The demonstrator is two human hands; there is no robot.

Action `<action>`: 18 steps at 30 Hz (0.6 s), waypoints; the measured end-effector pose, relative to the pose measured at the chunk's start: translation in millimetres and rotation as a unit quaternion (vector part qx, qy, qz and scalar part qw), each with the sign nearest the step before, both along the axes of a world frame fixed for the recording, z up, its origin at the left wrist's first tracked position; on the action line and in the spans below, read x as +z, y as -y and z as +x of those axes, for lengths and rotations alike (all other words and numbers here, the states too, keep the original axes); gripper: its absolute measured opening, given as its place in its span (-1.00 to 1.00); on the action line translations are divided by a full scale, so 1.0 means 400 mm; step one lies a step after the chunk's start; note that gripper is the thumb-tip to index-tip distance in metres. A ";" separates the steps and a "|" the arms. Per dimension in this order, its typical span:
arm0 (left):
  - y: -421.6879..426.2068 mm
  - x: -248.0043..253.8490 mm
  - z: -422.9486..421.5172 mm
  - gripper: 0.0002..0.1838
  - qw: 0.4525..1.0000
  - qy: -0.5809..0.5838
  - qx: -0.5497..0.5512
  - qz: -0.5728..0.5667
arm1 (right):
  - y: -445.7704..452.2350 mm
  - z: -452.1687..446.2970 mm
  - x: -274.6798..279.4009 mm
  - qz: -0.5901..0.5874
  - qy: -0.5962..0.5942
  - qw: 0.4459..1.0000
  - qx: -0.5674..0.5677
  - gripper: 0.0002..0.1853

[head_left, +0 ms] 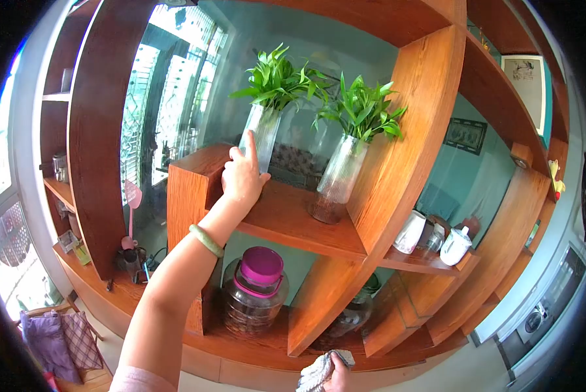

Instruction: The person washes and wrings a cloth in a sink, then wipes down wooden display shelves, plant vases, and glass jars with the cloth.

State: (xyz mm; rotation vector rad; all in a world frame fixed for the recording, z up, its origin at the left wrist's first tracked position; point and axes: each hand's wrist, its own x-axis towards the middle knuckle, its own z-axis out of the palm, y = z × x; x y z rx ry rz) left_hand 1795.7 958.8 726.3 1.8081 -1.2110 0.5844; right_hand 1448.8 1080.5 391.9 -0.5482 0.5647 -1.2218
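My left hand, a green bangle on its wrist, reaches up to the left glass vase of leafy green stems. Its index finger points upward in front of the glass and its thumb is spread; whether it touches the vase is unclear. Low in the view, my right hand holds a bunched white and grey cloth. A second ribbed vase with green stems stands on the same wooden shelf, to the right.
Below the shelf sits a large jar with a purple lid. White cups and a white teapot stand on a lower shelf at right. A pink fly swatter is upright at left. Wooden uprights divide the unit.
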 end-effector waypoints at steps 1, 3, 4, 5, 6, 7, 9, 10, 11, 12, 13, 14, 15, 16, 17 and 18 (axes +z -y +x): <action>0.006 0.001 0.000 0.13 1.000 0.005 0.010 0.011 | 0.007 -0.006 -0.021 0.053 0.006 0.998 -0.023 -0.74; 0.013 0.006 0.002 0.14 0.999 0.009 0.021 0.022 | 0.009 0.002 -0.024 0.035 -0.032 0.998 -0.041 -0.72; 0.016 0.009 0.003 0.15 0.999 0.005 0.025 0.043 | 0.008 0.003 -0.023 0.016 -0.068 0.996 -0.059 -0.70; 0.018 0.013 0.004 0.17 0.998 0.002 0.029 0.063 | 0.004 0.006 -0.010 0.017 -0.070 0.996 -0.059 -0.70; 0.024 0.016 0.008 0.17 0.997 -0.001 0.031 0.065 | -0.003 0.008 0.005 0.008 -0.017 1.000 0.016 -0.69; 0.034 0.017 0.012 0.17 0.997 -0.008 0.032 0.068 | -0.012 0.009 0.022 0.000 0.036 0.995 0.091 -0.67; 0.055 0.004 0.023 0.17 0.997 -0.018 0.035 0.073 | -0.054 0.046 0.108 0.032 -0.007 0.997 0.066 -0.65; 0.070 -0.006 0.027 0.19 0.997 0.007 0.059 0.051 | -0.067 0.056 0.139 0.022 -0.004 0.995 0.100 -0.65; 0.074 -0.008 0.028 0.20 0.996 0.034 0.082 0.029 | -0.073 0.061 0.152 0.012 0.000 0.991 0.133 -0.65; 0.077 -0.009 0.029 0.21 0.996 0.033 0.082 0.028 | -0.071 0.057 0.148 0.020 -0.007 0.992 0.123 -0.66; 0.081 -0.008 0.031 0.21 0.996 0.033 0.081 0.028 | -0.058 0.046 0.116 0.020 -0.008 0.992 0.123 -0.66; 0.077 -0.003 0.030 0.21 0.996 0.030 0.077 0.036 | -0.036 0.029 0.066 0.009 0.025 0.993 0.115 -0.66; 0.077 0.000 0.031 0.20 0.996 0.027 0.074 0.044 | -0.027 0.027 0.048 0.000 0.057 0.992 0.108 -0.66; 0.078 0.004 0.034 0.20 0.996 0.025 0.073 0.046 | -0.023 0.019 0.033 0.002 0.056 0.993 0.107 -0.66; 0.085 0.008 0.038 0.15 0.997 0.009 0.061 0.053 | -0.026 0.018 0.033 0.001 0.036 0.995 0.095 -0.67; 0.093 0.012 0.042 0.10 0.997 -0.007 0.049 0.059 | -0.028 0.017 0.030 0.000 0.018 0.996 0.082 -0.68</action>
